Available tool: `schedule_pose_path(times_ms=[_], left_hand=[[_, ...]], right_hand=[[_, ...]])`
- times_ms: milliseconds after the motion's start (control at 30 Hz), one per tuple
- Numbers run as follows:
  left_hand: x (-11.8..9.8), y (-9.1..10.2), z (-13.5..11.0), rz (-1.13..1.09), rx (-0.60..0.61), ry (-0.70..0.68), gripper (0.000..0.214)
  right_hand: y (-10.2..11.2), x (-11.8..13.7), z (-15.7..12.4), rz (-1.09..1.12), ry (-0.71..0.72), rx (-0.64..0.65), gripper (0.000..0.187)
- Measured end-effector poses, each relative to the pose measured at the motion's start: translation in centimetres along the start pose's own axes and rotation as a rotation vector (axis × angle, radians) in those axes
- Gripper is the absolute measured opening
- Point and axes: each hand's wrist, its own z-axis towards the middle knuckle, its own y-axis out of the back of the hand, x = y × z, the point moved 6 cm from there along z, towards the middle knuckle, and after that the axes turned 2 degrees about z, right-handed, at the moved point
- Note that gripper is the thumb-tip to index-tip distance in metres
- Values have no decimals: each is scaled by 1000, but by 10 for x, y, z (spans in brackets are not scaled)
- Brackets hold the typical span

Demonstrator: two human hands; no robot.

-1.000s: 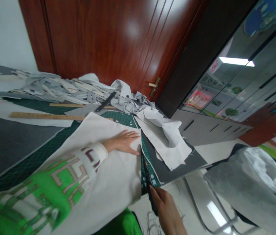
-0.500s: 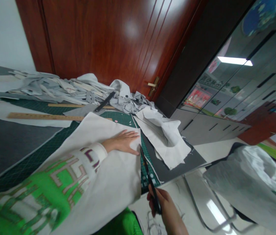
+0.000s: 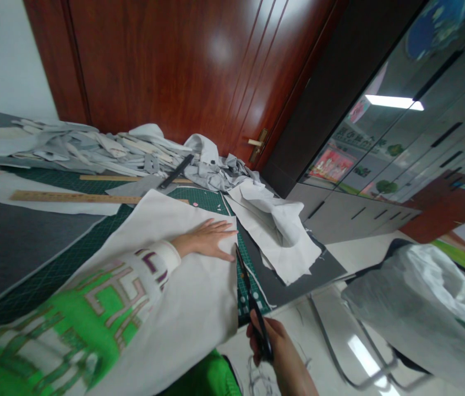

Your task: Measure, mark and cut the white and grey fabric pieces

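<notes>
My left hand [image 3: 209, 240] lies flat with fingers stretched on a large white sheet of fabric [image 3: 193, 291], close to its right edge. In my right hand [image 3: 275, 344] is a pair of black scissors [image 3: 252, 302], held by the handles at the table's front edge. The blades point away from me along the fabric's right edge, and their tips are near my left thumb. Whether the blades are parted I cannot make out. A green cutting mat [image 3: 205, 198] with grid lines lies under the fabric.
Wooden rulers [image 3: 75, 197] and a dark bar [image 3: 177, 171] lie behind the fabric. Grey and white scraps [image 3: 92, 144] are heaped along the back. More white fabric [image 3: 275, 220] lies to the right. A chair [image 3: 331, 341] bearing a large translucent bag [image 3: 414, 308] stands at right.
Almost nothing differs. My left fingertips reach very slightly further past the fabric's right edge, and the scissors' handles have shifted a little; both hands otherwise stay in place.
</notes>
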Motion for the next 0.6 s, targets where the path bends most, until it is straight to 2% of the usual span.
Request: schedule_pose_path(times_ms=[233,433,600], left_hand=[[0,0,0,4,4,1,96],[2,-2,1,3,2,0,95],[1,-2,0,-3,-14,-8,96]], right_hand=[[5,2,-10,70,-77,-79,69],[0,20,-28,36,-104,4,73],[2,22,-27,-13,-152,116,79]])
